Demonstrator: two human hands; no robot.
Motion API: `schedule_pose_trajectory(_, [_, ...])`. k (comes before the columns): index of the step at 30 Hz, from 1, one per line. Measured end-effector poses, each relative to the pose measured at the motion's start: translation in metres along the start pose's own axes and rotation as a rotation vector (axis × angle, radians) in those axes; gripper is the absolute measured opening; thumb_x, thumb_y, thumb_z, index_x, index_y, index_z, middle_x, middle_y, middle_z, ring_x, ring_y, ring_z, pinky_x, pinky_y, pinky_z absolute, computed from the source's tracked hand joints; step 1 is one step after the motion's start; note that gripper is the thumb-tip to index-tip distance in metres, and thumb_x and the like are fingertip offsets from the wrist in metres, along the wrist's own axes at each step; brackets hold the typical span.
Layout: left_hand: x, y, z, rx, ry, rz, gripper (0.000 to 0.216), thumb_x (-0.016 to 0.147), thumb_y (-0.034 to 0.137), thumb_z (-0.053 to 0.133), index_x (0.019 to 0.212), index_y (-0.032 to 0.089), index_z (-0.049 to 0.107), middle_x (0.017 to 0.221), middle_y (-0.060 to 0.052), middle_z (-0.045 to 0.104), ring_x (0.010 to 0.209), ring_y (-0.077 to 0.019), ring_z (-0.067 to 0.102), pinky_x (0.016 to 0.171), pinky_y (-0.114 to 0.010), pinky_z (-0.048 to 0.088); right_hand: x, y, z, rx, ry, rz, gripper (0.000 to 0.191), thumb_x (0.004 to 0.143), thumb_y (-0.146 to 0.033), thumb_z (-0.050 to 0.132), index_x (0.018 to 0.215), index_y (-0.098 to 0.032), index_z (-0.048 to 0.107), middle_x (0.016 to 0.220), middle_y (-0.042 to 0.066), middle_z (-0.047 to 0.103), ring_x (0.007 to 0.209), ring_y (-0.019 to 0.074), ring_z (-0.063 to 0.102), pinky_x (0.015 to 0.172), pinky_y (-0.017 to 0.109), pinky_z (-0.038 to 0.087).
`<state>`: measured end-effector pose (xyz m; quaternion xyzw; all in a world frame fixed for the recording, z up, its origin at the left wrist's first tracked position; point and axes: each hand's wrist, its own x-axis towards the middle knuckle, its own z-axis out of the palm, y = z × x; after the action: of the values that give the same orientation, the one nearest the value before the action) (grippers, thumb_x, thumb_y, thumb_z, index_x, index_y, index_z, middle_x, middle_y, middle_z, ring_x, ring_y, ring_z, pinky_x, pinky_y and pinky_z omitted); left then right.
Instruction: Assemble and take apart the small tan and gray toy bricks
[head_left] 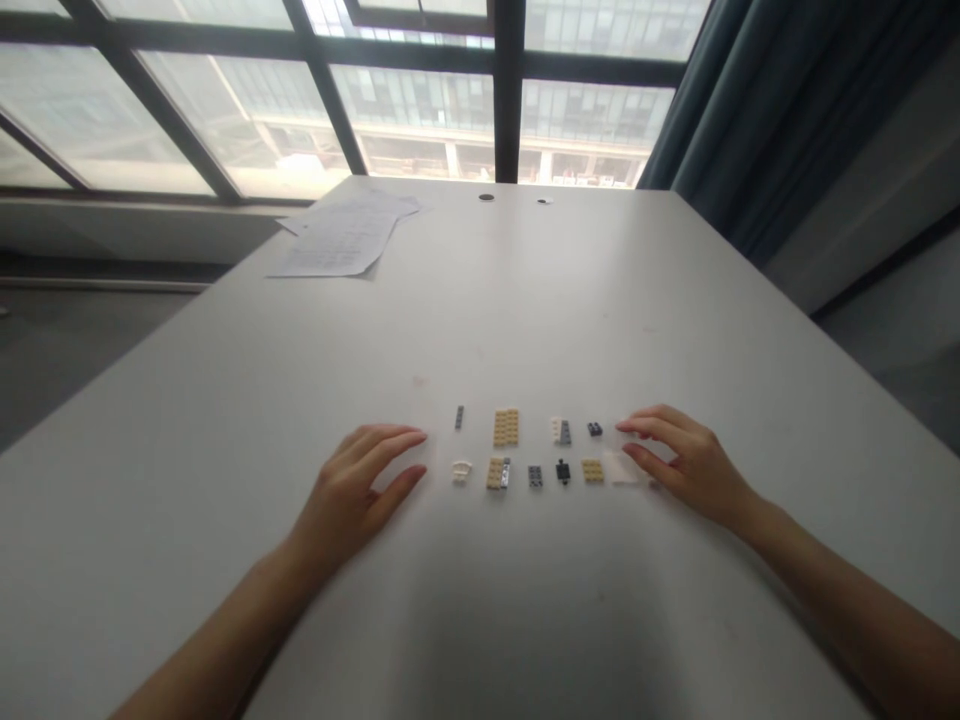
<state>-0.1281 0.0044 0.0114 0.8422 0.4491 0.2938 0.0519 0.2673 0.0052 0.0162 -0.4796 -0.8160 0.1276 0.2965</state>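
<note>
Small building bricks lie in two rows between my hands. In the far row are a thin grey brick (459, 417), a tan plate (505, 427), a white and grey pair (561, 431) and a small dark brick (595, 429). Nearer me are a white curved piece (461, 471), a tan and grey pair (497, 473), a grey brick (535, 476), a black piece (563, 471) and a tan brick (592, 470). My left hand (367, 475) rests left of them, fingers apart, holding nothing. On the right, my right hand (682, 455) is open beside a pale flat square (621, 468).
Printed papers (337, 235) lie at the far left of the white table (480, 330). Two round holes, one a dark disc (487, 197), sit near its far edge. Windows (420, 110) stand behind, with a dark blue curtain (720, 120) at the right.
</note>
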Motion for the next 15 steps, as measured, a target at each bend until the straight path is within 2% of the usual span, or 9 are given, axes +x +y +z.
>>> schedule_pose_trajectory(6, [-0.003,0.000,0.005,-0.032,-0.015,0.064,0.029,0.086,0.020,0.059,0.115,0.022,0.058,0.110,-0.007,0.063,0.104,-0.0218,0.057,0.091,-0.037,0.049,0.010,-0.022,0.008,-0.032,-0.045,-0.120,0.019,0.090,-0.024,0.057,0.107,-0.023,0.065,0.098,0.008,0.066,0.092,0.0220,0.062,0.079,0.037,0.055])
schedule_pose_trajectory(11, [-0.003,0.001,0.006,-0.033,-0.028,0.102,0.029,0.085,0.020,0.062,0.113,0.022,0.059,0.109,-0.007,0.065,0.103,-0.0216,0.058,0.092,-0.038,0.048,0.014,-0.032,0.018,-0.067,-0.100,-0.200,0.019,0.089,-0.023,0.057,0.107,-0.022,0.064,0.096,0.009,0.067,0.091,0.0228,0.061,0.079,0.038,0.053])
schedule_pose_trajectory(15, [-0.003,0.002,0.007,-0.031,-0.008,0.093,0.026,0.085,0.022,0.061,0.112,0.023,0.060,0.108,-0.007,0.066,0.102,-0.0217,0.059,0.091,-0.038,0.049,0.017,-0.033,0.015,-0.069,-0.076,-0.199,0.019,0.090,-0.023,0.056,0.107,-0.022,0.064,0.095,0.008,0.067,0.090,0.0226,0.061,0.078,0.038,0.053])
